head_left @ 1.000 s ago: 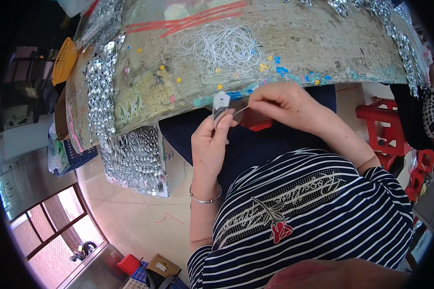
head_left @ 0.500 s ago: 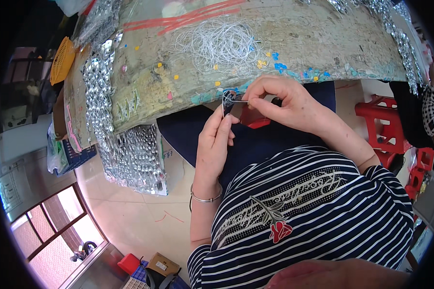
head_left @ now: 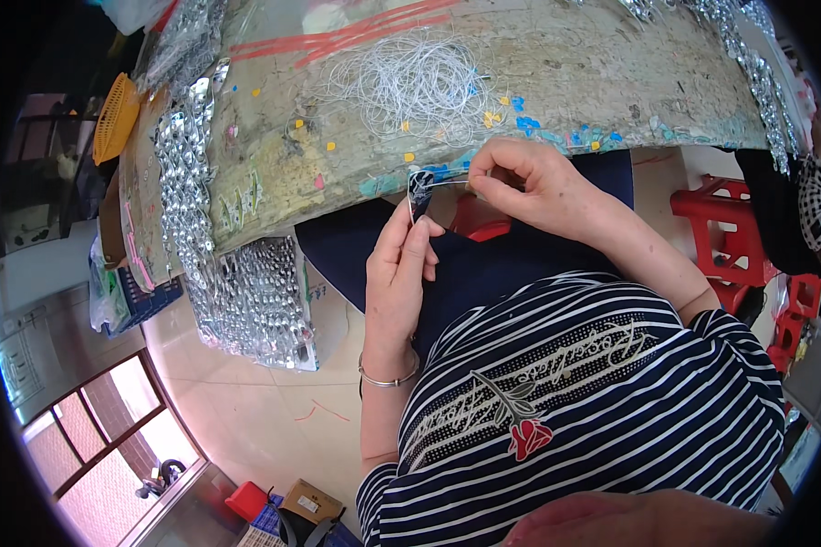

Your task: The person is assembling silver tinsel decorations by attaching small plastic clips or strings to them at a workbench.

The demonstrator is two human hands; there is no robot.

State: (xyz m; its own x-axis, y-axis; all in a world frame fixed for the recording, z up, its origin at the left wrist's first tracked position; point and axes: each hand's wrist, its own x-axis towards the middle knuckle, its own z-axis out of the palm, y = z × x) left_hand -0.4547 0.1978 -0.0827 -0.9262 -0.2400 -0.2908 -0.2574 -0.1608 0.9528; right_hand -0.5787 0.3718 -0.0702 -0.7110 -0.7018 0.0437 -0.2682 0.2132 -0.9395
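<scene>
In my left hand (head_left: 400, 264), between thumb and fingers, is a small shiny dark-and-silver piece (head_left: 420, 190), held upright just off the table's near edge. White cord crosses its upper part; the exact shape of the piece is too small to tell. My right hand (head_left: 531, 182) is closed in a pinch on a white cord (head_left: 451, 182) that runs taut from the piece to its fingertips. A loose tangle of white cord (head_left: 420, 87) lies on the worn table (head_left: 593, 82) beyond both hands.
Strips of silver sequin-like discs (head_left: 184, 178) drape over the table's left side, with a wrapped silver bundle (head_left: 251, 301) below. Red strips (head_left: 337, 35) and small coloured bits lie on the table. A yellow basket (head_left: 116, 118) stands at left, a red stool (head_left: 721, 228) at right.
My left hand and the shiny piece have shifted slightly left. The right fingertips have risen a little, and a longer stretch of cord shows between the hands.
</scene>
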